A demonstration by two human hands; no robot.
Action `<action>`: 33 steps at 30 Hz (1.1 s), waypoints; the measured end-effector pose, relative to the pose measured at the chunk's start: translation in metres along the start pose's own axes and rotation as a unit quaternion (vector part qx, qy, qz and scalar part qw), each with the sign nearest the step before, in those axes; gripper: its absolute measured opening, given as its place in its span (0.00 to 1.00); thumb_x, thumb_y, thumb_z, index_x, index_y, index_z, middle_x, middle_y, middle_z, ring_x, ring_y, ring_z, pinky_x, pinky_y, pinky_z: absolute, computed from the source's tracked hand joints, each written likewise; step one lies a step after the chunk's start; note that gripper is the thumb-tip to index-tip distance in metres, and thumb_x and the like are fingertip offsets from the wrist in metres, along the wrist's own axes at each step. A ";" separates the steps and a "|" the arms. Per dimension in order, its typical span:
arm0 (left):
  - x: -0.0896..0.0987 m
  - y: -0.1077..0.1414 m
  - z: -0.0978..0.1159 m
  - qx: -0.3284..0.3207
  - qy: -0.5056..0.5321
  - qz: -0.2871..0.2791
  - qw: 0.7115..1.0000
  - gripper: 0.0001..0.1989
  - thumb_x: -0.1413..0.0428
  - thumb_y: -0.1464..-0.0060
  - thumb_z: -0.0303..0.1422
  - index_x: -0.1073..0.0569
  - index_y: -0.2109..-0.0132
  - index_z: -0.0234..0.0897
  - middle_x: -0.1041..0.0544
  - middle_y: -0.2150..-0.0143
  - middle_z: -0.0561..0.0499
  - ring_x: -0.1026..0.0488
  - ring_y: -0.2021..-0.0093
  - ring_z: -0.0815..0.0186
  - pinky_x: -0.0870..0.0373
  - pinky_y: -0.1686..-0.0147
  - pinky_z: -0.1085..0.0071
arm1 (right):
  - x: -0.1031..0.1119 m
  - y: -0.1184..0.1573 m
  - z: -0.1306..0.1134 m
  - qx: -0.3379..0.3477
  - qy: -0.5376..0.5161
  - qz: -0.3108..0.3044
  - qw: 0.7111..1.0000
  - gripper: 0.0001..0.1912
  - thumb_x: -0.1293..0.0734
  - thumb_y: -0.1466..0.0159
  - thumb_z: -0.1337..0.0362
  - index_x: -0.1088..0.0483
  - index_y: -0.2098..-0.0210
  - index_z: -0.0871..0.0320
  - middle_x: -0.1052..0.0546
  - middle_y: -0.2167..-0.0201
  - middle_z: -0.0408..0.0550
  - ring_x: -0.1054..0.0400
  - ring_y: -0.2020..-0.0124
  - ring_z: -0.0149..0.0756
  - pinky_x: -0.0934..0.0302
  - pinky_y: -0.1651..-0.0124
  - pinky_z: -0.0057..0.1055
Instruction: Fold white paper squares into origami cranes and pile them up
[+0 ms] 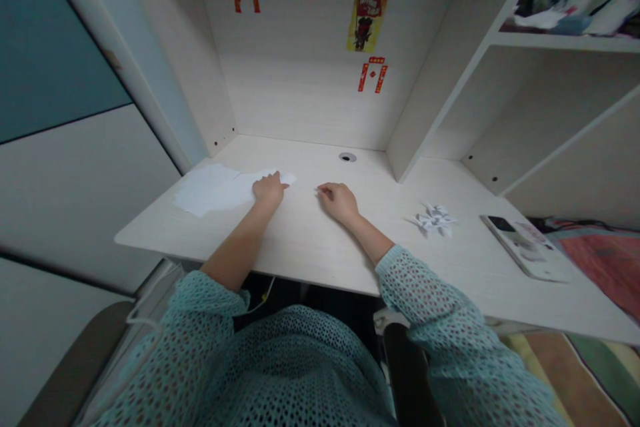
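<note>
On the left of the white desk lie overlapping sheets of white paper (209, 188). My left hand (269, 189) rests at their right end, fingers bent, with a small white paper piece (289, 179) showing just beyond its fingertips. To the right, my right hand (338, 200) is held near the desk surface with its fingers curled together in a pinch. A tiny pale bit shows at those fingertips, too small to make out. Farther right sits a small pile of folded white paper pieces (434, 219), apart from both hands.
The white desk (310, 247) has a round cable hole (347, 157) near the back panel. A phone (523, 247) lies at the right. An upright divider (435, 80) stands behind the folded pieces. Items fill a shelf (565, 42) at the upper right. A chair armrest (407, 373) is below.
</note>
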State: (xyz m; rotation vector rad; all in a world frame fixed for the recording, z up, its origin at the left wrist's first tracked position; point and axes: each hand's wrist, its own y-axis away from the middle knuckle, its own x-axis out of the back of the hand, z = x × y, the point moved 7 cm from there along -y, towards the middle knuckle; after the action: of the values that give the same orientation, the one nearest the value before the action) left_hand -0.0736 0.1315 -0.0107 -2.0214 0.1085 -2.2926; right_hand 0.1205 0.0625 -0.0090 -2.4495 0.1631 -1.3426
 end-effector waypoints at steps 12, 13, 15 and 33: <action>0.013 -0.005 -0.017 0.023 -0.031 0.073 0.997 0.19 0.49 0.45 0.36 0.33 0.46 0.40 0.25 0.55 0.38 0.30 0.53 0.50 0.42 0.54 0.56 | 0.000 -0.001 0.000 0.004 -0.008 -0.002 1.000 0.14 0.39 0.38 0.60 0.28 0.56 0.55 0.23 0.62 0.48 0.34 0.58 0.39 0.42 0.54 0.35; 0.014 -0.005 -0.019 0.027 -0.029 0.078 0.996 0.19 0.49 0.45 0.36 0.33 0.46 0.40 0.25 0.55 0.37 0.30 0.52 0.50 0.43 0.53 0.55 | 0.000 -0.001 0.000 0.004 -0.007 -0.002 1.000 0.14 0.39 0.38 0.60 0.28 0.56 0.55 0.23 0.62 0.48 0.34 0.58 0.39 0.42 0.54 0.35; 0.017 -0.004 -0.020 0.030 -0.015 0.088 0.996 0.19 0.51 0.44 0.36 0.34 0.45 0.40 0.26 0.55 0.37 0.31 0.52 0.49 0.44 0.52 0.54 | -0.001 -0.001 0.000 0.006 -0.005 -0.001 1.000 0.14 0.39 0.38 0.60 0.28 0.56 0.55 0.23 0.62 0.48 0.34 0.59 0.39 0.42 0.54 0.35; 0.036 0.062 0.084 -0.342 0.122 0.107 0.926 0.31 0.50 0.43 0.39 0.50 0.35 0.40 0.31 0.44 0.42 0.36 0.45 0.58 0.50 0.43 0.59 | -0.007 -0.015 0.044 -0.161 -0.427 0.071 0.887 0.26 0.29 0.53 0.51 0.29 0.60 0.62 0.23 0.75 0.47 0.31 0.75 0.33 0.39 0.70 0.27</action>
State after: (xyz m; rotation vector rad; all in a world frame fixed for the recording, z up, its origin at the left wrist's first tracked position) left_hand 0.0064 0.0661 0.0288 -1.7962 1.2332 -2.5639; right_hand 0.1524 0.0890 -0.0309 -2.9777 0.3458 -0.0882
